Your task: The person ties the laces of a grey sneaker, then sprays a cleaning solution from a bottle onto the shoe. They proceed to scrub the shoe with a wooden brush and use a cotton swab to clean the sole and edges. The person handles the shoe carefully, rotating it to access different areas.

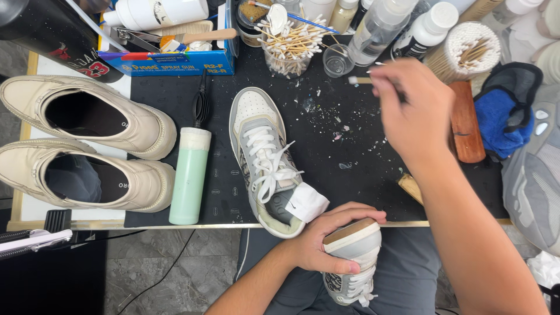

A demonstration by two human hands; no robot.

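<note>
**Swab raised over a crowded bench**

Two cream shoes point(87, 119) sit far left, then a green bottle point(189, 175) and a laced sneaker point(265, 157) on the black mat point(350, 146). The left hand point(326, 239) is curled tight round a second sneaker point(353, 256) on the lap. The right hand point(411, 108) pinches a cotton swab point(360, 80); its sleeve-side sweep could topple the small cup point(336, 60) nearby.

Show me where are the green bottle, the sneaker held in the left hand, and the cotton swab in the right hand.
green bottle point(189, 181): head view, middle of its lying body.
sneaker point(353, 242): head view, grey heel under the left hand point(318, 239).
cotton swab point(354, 80): head view, white tip beside the right hand point(411, 108).
</note>
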